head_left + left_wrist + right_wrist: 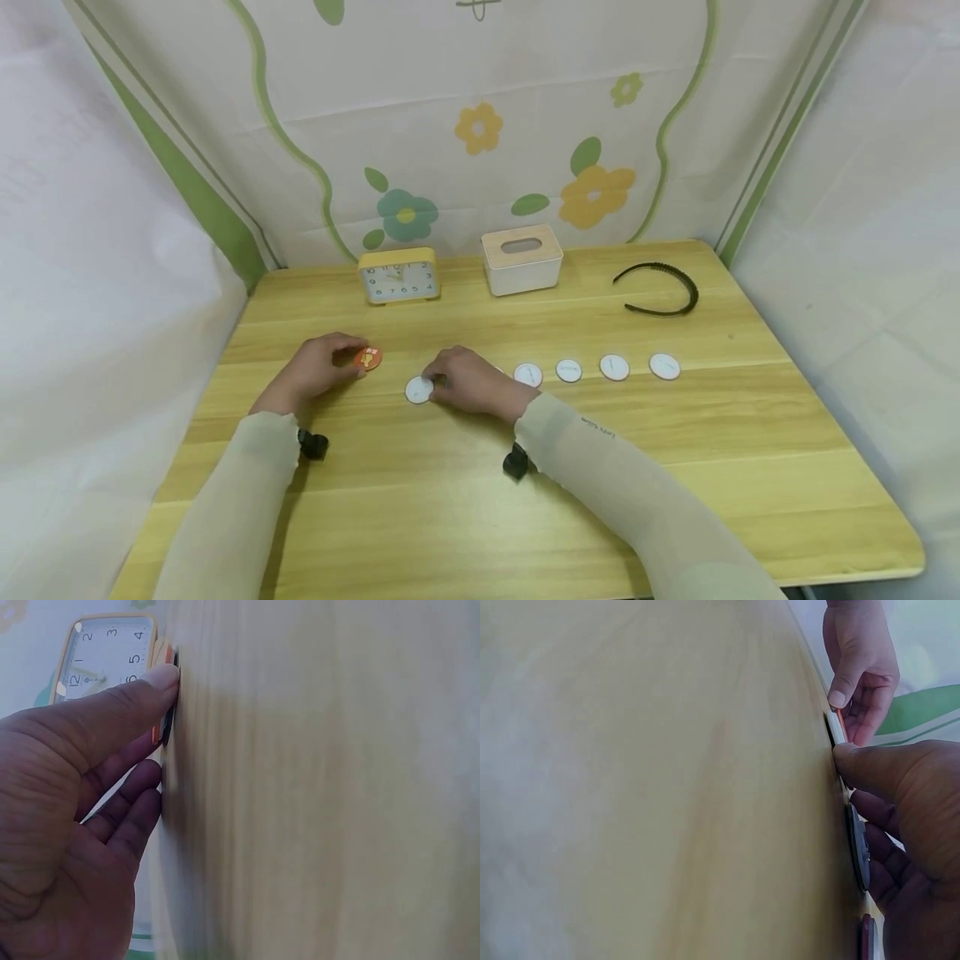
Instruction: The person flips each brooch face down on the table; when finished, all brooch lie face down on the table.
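An orange round disc (369, 358) with a small yellow-and-white picture is at the left end of a row of discs. My left hand (324, 367) pinches it by the edge between thumb and fingers; in the left wrist view the disc (157, 733) stands edge-on at the tabletop, thumb on its near rim. Just to its right lies a white round disc (417, 390) with faint marks. My right hand (468, 379) pinches that one at its right edge, thumb close to the wood. Part of another white disc (499, 369) is hidden behind the right hand.
Several more white discs (568, 371) continue the row rightward. Along the back of the wooden table (420, 517) stand a yellow alarm clock (400, 277) and a tissue box (522, 260). A black headband (686, 287) lies at back right. Fabric walls (480, 75) enclose the table.
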Demonstrator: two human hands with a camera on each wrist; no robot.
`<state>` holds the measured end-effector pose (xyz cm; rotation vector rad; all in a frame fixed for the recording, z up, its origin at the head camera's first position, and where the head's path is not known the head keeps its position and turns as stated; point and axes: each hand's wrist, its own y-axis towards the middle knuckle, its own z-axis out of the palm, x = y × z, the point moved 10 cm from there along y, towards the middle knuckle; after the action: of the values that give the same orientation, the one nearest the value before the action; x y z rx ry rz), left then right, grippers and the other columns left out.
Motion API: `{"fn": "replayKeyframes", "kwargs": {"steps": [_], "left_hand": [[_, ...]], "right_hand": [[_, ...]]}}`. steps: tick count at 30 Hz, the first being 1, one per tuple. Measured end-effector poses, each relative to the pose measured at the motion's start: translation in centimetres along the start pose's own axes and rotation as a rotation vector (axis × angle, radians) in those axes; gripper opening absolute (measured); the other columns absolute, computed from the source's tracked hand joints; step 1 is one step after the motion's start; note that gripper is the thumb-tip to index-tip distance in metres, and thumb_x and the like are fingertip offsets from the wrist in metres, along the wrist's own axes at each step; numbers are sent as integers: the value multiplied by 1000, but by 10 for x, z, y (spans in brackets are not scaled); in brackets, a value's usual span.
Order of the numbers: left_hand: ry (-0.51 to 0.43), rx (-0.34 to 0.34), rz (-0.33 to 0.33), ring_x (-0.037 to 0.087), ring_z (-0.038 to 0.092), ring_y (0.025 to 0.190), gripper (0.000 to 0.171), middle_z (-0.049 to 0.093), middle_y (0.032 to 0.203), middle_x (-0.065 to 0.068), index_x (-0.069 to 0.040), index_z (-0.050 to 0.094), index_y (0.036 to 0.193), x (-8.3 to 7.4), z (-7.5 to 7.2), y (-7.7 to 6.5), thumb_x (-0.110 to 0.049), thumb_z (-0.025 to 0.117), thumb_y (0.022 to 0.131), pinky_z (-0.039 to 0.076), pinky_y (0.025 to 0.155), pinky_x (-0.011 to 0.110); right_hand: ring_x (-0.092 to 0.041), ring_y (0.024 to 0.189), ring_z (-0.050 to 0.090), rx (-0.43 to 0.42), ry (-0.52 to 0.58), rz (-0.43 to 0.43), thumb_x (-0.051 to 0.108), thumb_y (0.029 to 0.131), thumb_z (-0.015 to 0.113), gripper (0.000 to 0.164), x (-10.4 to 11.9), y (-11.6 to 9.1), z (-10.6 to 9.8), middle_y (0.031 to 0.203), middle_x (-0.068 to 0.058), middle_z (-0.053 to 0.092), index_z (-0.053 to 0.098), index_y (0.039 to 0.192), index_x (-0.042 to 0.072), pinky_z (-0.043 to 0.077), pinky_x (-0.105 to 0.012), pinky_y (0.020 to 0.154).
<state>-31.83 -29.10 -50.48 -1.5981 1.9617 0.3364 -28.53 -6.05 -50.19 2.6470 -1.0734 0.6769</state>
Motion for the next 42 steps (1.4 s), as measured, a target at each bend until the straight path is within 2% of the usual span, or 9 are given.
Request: {"fn": "replayKeyframes", "kwargs": {"steps": [5, 9, 19, 24, 29, 34, 39, 42], "left_hand": [[13, -5, 3, 46, 48, 152, 54, 60, 158, 19, -13, 68, 148, -2, 1, -3, -25, 85, 98, 35, 127, 65], [15, 8, 2, 45, 50, 151, 53, 62, 156, 18, -14, 70, 145, -3, 4, -12, -26, 86, 97, 36, 126, 65], [0, 19, 55, 42, 57, 144, 49, 69, 146, 13, -19, 74, 138, -12, 13, -34, -25, 90, 92, 41, 122, 64], [8, 27, 65, 39, 58, 143, 47, 70, 145, 9, -22, 75, 136, -13, 18, -42, -25, 91, 92, 43, 122, 63], [14, 17, 94, 38, 61, 140, 45, 71, 142, 9, -21, 76, 133, -17, 18, -45, -23, 91, 91, 45, 120, 62], [34, 8, 136, 37, 64, 134, 42, 74, 135, 8, -19, 77, 130, -23, 18, -46, -22, 92, 91, 47, 117, 62], [41, 8, 156, 29, 68, 124, 41, 75, 129, 2, -19, 78, 129, -26, 20, -46, -23, 92, 90, 53, 110, 55], [33, 12, 152, 24, 69, 117, 43, 75, 126, 1, -18, 77, 130, -27, 21, -46, -24, 92, 90, 56, 104, 50]], "right_hand": [[-20, 127, 66, -8, 4, 4, 26, 101, 79, 35, -1, -1, -2, 131, 0, 77, 78, 134, 15, 50, -35, 116], [-20, 127, 66, -14, 12, -3, 26, 102, 79, 34, 0, -2, -2, 130, 0, 77, 78, 134, 15, 51, -36, 115], [-20, 127, 66, -23, 14, 0, 26, 102, 79, 34, -1, -2, -1, 130, 0, 77, 78, 133, 15, 51, -36, 115], [-20, 127, 66, -17, 24, -2, 27, 102, 78, 34, 0, -3, 0, 130, 0, 76, 77, 134, 15, 51, -35, 115], [-20, 127, 66, -19, 18, 9, 28, 103, 78, 35, 0, -4, -2, 131, 0, 76, 77, 135, 16, 52, -36, 115], [-20, 126, 66, -34, 37, 35, 37, 101, 80, 43, 1, -4, -4, 132, -1, 75, 75, 138, 14, 52, -37, 114], [-22, 129, 65, -52, 33, 18, 38, 103, 78, 46, 11, 0, -3, 134, -3, 76, 73, 140, 12, 49, -37, 117], [-22, 131, 63, -36, 23, -1, 38, 103, 77, 46, 21, 5, 2, 135, -2, 75, 73, 141, 12, 49, -35, 117]]}}
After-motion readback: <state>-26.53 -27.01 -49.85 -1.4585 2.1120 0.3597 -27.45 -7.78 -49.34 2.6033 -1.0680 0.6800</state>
